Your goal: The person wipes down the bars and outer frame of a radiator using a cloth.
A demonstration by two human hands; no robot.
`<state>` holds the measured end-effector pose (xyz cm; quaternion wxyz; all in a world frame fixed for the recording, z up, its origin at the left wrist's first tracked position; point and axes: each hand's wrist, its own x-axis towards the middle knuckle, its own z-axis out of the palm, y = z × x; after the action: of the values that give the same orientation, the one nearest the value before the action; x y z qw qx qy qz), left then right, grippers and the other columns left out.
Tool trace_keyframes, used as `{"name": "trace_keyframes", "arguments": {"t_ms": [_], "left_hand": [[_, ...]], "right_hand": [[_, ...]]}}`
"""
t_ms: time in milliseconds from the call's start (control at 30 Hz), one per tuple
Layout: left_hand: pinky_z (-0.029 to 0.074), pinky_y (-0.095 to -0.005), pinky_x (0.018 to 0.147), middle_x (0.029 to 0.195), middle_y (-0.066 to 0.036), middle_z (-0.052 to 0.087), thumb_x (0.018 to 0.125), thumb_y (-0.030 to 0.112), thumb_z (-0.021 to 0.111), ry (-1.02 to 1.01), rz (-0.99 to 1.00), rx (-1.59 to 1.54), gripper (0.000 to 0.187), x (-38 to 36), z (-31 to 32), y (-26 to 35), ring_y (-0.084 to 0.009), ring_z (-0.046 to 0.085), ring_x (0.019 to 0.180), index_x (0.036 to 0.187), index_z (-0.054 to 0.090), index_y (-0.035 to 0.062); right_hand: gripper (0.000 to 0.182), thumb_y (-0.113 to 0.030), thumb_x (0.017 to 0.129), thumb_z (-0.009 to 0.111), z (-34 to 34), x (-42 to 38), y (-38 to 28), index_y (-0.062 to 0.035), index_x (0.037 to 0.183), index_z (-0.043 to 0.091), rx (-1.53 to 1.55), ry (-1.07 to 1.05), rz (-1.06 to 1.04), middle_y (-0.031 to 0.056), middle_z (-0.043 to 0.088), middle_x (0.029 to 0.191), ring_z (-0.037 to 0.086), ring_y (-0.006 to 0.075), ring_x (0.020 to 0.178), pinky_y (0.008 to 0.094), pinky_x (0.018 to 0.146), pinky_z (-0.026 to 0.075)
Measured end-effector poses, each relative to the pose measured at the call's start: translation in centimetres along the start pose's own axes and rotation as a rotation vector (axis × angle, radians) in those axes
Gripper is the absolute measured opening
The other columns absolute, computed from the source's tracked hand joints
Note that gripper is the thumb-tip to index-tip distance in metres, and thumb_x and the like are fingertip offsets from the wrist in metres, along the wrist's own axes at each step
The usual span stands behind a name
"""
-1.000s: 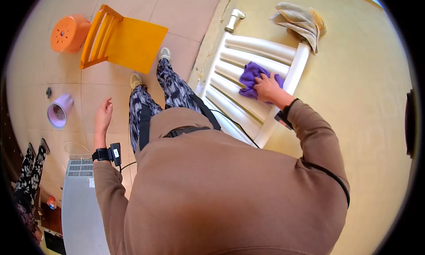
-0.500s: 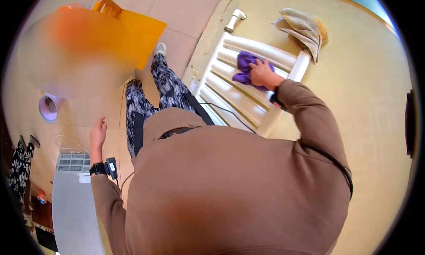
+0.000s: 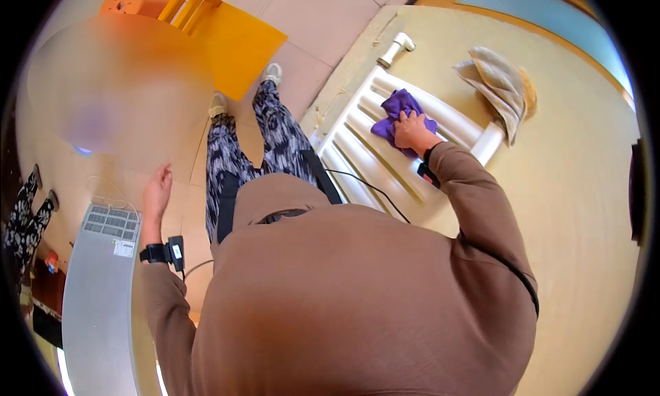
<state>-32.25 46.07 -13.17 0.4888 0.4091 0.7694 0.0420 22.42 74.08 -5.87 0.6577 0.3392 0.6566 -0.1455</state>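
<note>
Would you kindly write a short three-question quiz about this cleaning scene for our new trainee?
1. True or false: the right hand presses a purple cloth on the white radiator.
2. What does the left hand hold? A) a sponge B) nothing C) a bottle
3. Fill in: the beige towel is draped over the radiator's ____ end, near the wall.

Key: 1 true; 2 B; 3 top.

Beige tiled floor [image 3: 323, 11], yellow wall [image 3: 584, 190], orange chair [image 3: 237, 42].
</note>
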Motion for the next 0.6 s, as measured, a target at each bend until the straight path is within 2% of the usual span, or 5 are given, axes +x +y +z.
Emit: {"name": "trace_keyframes", "arguments": {"t_ms": [100,233,333,400,600], "left_hand": [[0.047,-0.0333,0.073,0.090,-0.015,0.062,0.088,0.022,0.050,-0.033,-0.113,0.070,0.029,-3.1,1.4,-1.6,-0.0267,0.060,0.081,0.113,0.055,0.0091],[0.048,-0.0313,0.066,0.091,-0.012,0.063,0.087,0.026,0.050,-0.179,-0.361,-0.118,0.032,-6.9,5.2,-3.8,-0.0218,0.061,0.077,0.115,0.054,0.0102],[0.049,-0.0286,0.060,0.093,-0.009,0.063,0.088,0.033,0.050,-0.305,-0.621,-0.404,0.037,-8.3,6.0,-0.2,-0.0181,0.061,0.077,0.119,0.052,0.0120],[0.049,-0.0276,0.057,0.094,-0.008,0.063,0.087,0.037,0.050,-0.362,-0.652,-0.450,0.042,-7.8,5.8,2.8,-0.0173,0.060,0.076,0.120,0.051,0.0123],[0.048,-0.0267,0.055,0.092,-0.007,0.061,0.084,0.048,0.051,-0.469,-0.503,-0.271,0.055,-6.5,4.5,5.1,-0.0138,0.056,0.073,0.126,0.046,0.0137]], "right_hand": [[0.043,-0.027,0.082,0.041,0.8,5.2,-0.7,-0.0040,0.114,0.057,0.088,0.039,-0.021,0.0163,0.043,0.127,0.036,0.0408,0.117,0.0563,0.092,0.027],[0.046,-0.026,0.081,0.042,0.4,10.2,-2.5,-0.0008,0.117,0.054,0.128,-0.023,-0.016,0.0165,0.040,0.131,0.033,0.0425,0.120,0.0613,0.093,0.026],[0.052,-0.037,0.078,0.048,-0.3,12.5,-4.0,-0.0103,0.122,0.052,0.110,-0.045,0.021,0.0126,0.037,0.134,0.033,0.0408,0.120,0.0639,0.091,0.027],[0.061,-0.051,0.071,0.057,0.2,13.1,-4.7,-0.0173,0.121,0.054,0.114,-0.010,0.058,0.0113,0.038,0.133,0.031,0.0417,0.121,0.0672,0.089,0.026],[0.061,-0.053,0.068,0.061,2.4,9.9,-6.1,-0.0136,0.115,0.059,-0.038,0.106,-0.013,0.0136,0.041,0.130,0.027,0.0443,0.123,0.0703,0.088,0.024]]}}
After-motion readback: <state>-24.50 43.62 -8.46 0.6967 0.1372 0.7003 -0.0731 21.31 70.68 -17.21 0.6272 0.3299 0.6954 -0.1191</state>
